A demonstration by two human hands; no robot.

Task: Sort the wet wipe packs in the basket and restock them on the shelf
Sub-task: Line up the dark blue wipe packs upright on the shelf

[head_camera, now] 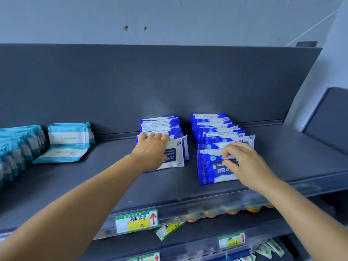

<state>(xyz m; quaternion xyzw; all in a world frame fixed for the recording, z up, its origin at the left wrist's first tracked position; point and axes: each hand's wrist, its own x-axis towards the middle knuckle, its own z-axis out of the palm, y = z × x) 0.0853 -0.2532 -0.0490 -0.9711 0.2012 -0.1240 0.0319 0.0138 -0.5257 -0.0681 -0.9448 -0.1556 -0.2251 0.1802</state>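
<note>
Two rows of blue-and-white wet wipe packs stand on the dark grey shelf (98, 178). My left hand (150, 149) lies over the top of the left row (160, 125), fingers curled over the front white pack (176, 157). My right hand (243, 162) pinches the top edge of the front blue pack (211, 172) of the right row (216, 129). The basket is not in view.
Teal-and-white wipe packs (68, 140) stand and lie at the shelf's left, with a long row (17, 147) at the far left edge. Price labels (136, 221) hang on the shelf's front rail. Lower shelves hold small goods. A second grey shelf unit (325, 119) stands at right.
</note>
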